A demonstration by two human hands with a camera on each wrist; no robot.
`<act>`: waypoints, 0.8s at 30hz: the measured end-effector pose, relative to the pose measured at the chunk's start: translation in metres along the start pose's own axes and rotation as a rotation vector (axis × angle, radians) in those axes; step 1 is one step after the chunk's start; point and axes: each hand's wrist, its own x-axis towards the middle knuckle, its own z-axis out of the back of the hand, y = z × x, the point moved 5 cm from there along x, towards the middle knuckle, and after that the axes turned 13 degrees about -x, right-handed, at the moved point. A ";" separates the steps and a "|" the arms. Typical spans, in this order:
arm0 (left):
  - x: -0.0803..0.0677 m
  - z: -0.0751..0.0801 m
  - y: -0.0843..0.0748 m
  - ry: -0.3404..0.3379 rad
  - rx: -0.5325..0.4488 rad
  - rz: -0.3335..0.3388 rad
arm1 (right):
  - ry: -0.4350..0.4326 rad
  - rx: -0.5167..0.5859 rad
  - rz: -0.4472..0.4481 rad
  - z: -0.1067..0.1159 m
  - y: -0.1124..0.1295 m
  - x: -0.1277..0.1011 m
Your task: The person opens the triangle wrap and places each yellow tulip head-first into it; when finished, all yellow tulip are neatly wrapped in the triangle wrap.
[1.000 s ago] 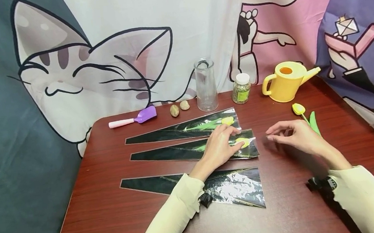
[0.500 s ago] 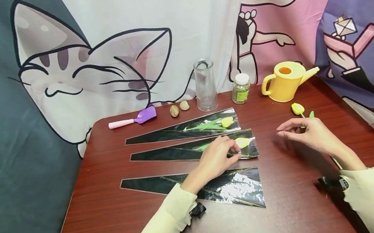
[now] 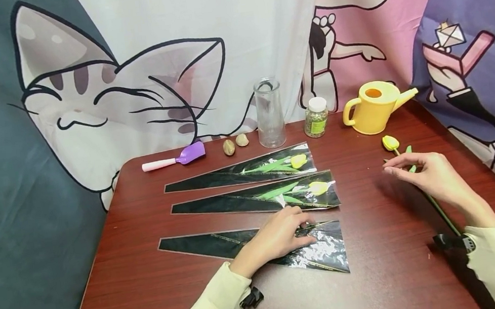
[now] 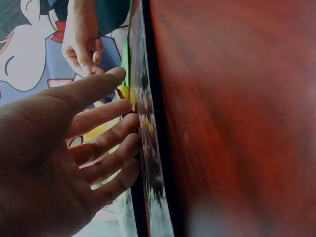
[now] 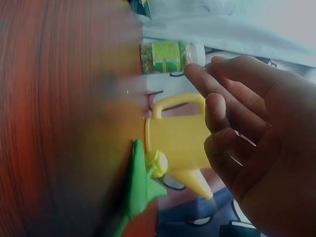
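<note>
Three black-and-clear cone sleeves lie side by side on the wooden table (image 3: 154,297). The far sleeve (image 3: 213,178) and the middle sleeve (image 3: 216,205) each hold a yellow tulip. My left hand (image 3: 304,232) rests with straight fingers (image 4: 111,136) on the nearest sleeve (image 3: 323,253), which looks empty. A loose yellow tulip (image 3: 390,142) with a green stem lies at the right. My right hand (image 3: 391,166) hovers just above its stem, fingers (image 5: 217,111) loosely bent and holding nothing. In the right wrist view the tulip (image 5: 157,163) lies on the table beyond the palm.
Along the back edge stand a purple scoop (image 3: 176,157), two stones (image 3: 234,144), a ribbed glass vase (image 3: 269,113), a small jar (image 3: 315,117) and a yellow watering can (image 3: 375,107). A cartoon curtain hangs behind the table.
My left hand left the middle sleeve and came toward me onto the nearest sleeve. My right hand moved right and back, over the loose tulip's stem.
</note>
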 end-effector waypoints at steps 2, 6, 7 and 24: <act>-0.002 -0.002 0.000 -0.002 -0.004 -0.011 | -0.018 -0.018 -0.005 0.002 -0.003 0.000; -0.004 -0.005 -0.002 0.002 0.007 -0.040 | -0.042 -0.046 -0.016 0.006 -0.009 0.000; -0.004 -0.005 -0.002 0.003 0.013 -0.047 | -0.045 -0.049 -0.021 0.007 -0.010 -0.001; -0.001 -0.009 -0.002 -0.064 0.041 -0.085 | -0.042 -0.046 -0.063 0.008 -0.021 -0.002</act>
